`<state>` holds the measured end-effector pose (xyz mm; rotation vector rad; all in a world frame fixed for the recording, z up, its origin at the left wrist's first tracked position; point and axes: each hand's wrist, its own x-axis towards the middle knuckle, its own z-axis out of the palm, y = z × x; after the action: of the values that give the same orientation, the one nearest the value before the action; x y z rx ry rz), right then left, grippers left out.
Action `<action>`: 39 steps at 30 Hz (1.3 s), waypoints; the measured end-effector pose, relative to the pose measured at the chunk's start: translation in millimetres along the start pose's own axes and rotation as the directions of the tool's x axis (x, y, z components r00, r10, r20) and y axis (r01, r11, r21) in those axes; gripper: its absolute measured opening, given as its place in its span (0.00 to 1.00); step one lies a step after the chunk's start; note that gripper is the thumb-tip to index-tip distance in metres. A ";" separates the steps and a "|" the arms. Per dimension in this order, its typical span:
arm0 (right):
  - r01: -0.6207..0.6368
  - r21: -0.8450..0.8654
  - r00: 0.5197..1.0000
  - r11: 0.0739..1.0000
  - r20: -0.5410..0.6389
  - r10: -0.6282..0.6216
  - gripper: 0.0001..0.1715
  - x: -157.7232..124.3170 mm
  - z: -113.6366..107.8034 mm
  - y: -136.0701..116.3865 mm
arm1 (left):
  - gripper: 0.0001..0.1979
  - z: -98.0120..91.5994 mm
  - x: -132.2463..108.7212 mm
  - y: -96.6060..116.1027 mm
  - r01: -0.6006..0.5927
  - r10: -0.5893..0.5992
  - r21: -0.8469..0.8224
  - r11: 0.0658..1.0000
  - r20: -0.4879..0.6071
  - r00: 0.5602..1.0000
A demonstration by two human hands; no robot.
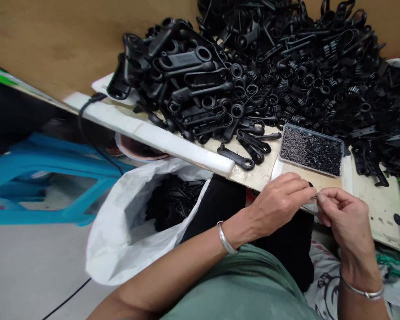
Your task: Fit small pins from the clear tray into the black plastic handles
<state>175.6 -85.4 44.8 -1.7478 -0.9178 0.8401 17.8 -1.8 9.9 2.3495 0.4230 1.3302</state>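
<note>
Parts (183, 60): plastic, smooth, low sheen
Box (342, 155): clear plastic, glossy
Bracelets (224, 240): metal, polished
Stool (98, 195): plastic, smooth, soft gloss
Sack (110, 240): plastic-looking, creased, matt
Shirt (240, 289): cloth, matt
Desk (385, 200): smooth, stained

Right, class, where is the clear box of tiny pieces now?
In the head view, the clear box sits right of centre on the table, just beyond the left hand and right hand, with the black parts heaped behind it.

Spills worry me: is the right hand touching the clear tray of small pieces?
Apart: the head view shows pale surface between the right hand and the clear tray.
</note>
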 end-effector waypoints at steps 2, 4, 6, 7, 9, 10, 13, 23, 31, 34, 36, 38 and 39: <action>-0.013 0.066 0.997 0.998 0.074 0.009 0.15 -0.2 3.7 -2.2 | 0.10 3.3 3.2 1.8 -0.007 0.005 -0.059 0.998 -0.023 1.000; 0.009 0.061 0.993 0.998 0.113 -0.016 0.16 2.6 2.7 -5.4 | 0.10 2.9 6.1 2.0 0.011 -0.015 -0.074 0.997 -0.057 0.998; 0.093 -0.091 0.992 0.991 0.089 -0.085 0.15 10.3 -4.9 -8.7 | 0.10 -1.6 7.7 2.3 0.039 -0.044 -0.057 0.998 -0.089 0.995; 0.158 -0.226 0.987 0.961 0.058 -0.149 0.15 16.3 -10.3 -10.2 | 0.10 -4.8 7.9 2.9 0.050 -0.053 -0.039 0.998 -0.094 0.994; 0.285 -0.533 0.944 0.797 0.014 -0.329 0.15 32.2 -20.6 -12.6 | 0.10 -11.0 6.4 4.9 0.060 -0.060 0.004 0.998 -0.073 0.996; 0.337 -0.647 0.911 0.684 0.039 -0.411 0.15 41.2 -24.0 -13.7 | 0.10 -13.2 5.0 5.9 0.058 -0.057 0.023 0.998 -0.050 0.997; 0.436 -0.798 0.845 0.416 0.203 -0.495 0.16 66.5 -22.3 -16.2 | 0.12 -14.3 -0.4 7.1 0.027 -0.031 0.065 0.998 0.059 0.998; 0.426 -0.756 0.867 0.497 0.184 -0.463 0.09 98.0 -22.1 -8.4 | 0.15 -12.2 -0.8 -4.0 0.026 -0.050 0.114 0.993 0.213 0.976; 0.182 -0.167 0.981 0.969 -0.035 -0.191 0.13 83.4 -37.4 -13.3 | 0.12 -12.2 5.8 2.7 0.161 -0.163 -0.096 0.982 -0.011 0.987; 0.135 0.057 0.991 0.989 0.008 -0.136 0.16 67.4 -36.5 -9.7 | 0.08 -14.6 10.4 5.6 0.327 -0.344 -0.336 0.883 0.010 0.939; 0.126 0.152 0.990 0.980 0.046 -0.134 0.16 55.0 -33.7 -5.8 | 0.06 -15.2 13.2 8.7 0.469 -0.490 -0.535 0.703 0.115 0.864; 0.124 0.217 0.986 0.968 0.083 -0.145 0.15 43.2 -29.4 -2.6 | 0.05 -14.7 15.6 12.9 0.584 -0.599 -0.666 0.464 0.250 0.761; 0.125 0.245 0.983 0.961 0.101 -0.154 0.14 37.9 -27.0 -1.7 | 0.05 -14.3 16.6 15.2 0.623 -0.630 -0.697 0.355 0.314 0.710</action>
<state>216.5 -63.7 49.6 -1.4217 -0.9654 0.9289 14.7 -4.7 36.2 1.2191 0.5458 0.8510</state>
